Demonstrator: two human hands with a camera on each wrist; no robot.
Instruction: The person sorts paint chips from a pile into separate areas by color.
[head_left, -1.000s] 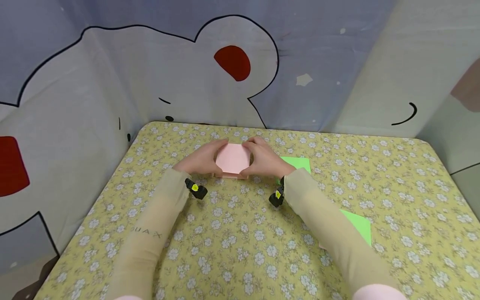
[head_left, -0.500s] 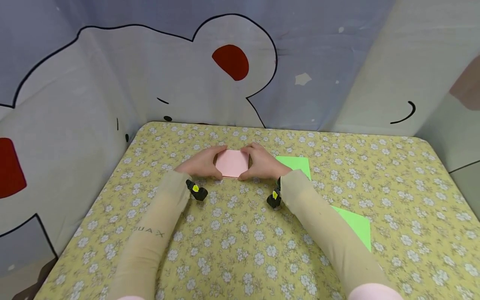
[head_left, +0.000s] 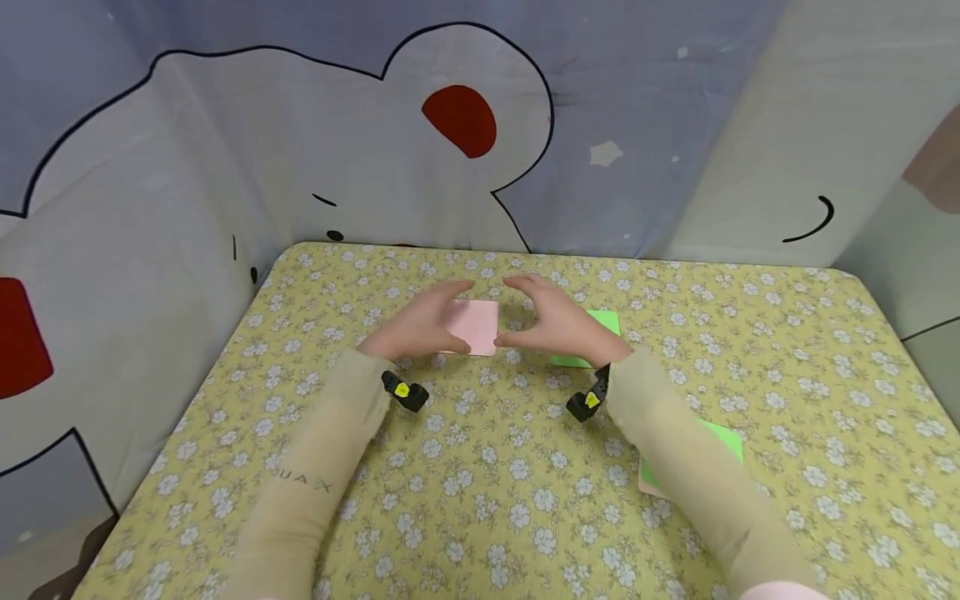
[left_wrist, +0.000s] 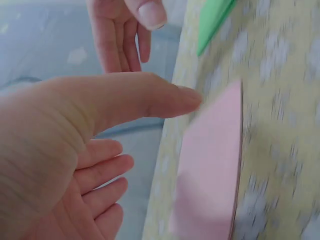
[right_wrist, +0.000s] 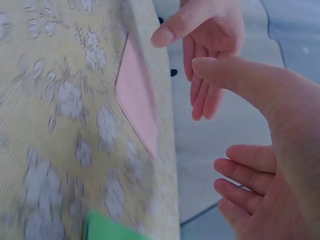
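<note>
A thin pink square stack [head_left: 480,327] lies flat on the flowered cloth near the far side, its layered edge showing in the left wrist view. My left hand [head_left: 423,321] hovers over the left part of the stack, thumb and fingers spread, holding nothing. Just off the stack's right edge, my right hand [head_left: 564,325] is also spread, with nothing in its grasp. Both wrist views show the pink stack [left_wrist: 210,165] lying below the hands. Behind my right wrist, a green square [head_left: 606,322] is partly covered.
Another green square [head_left: 727,437] lies at the right under my right forearm, with a pink edge [head_left: 652,485] showing beneath it. The flowered tablecloth [head_left: 480,500] covers the table. A printed curtain [head_left: 600,125] hangs along the far edge and both sides.
The upper pink square came down level onto the one below it. Both hands then let go; the right moved off to the right, the left slid slightly right over the stack.
</note>
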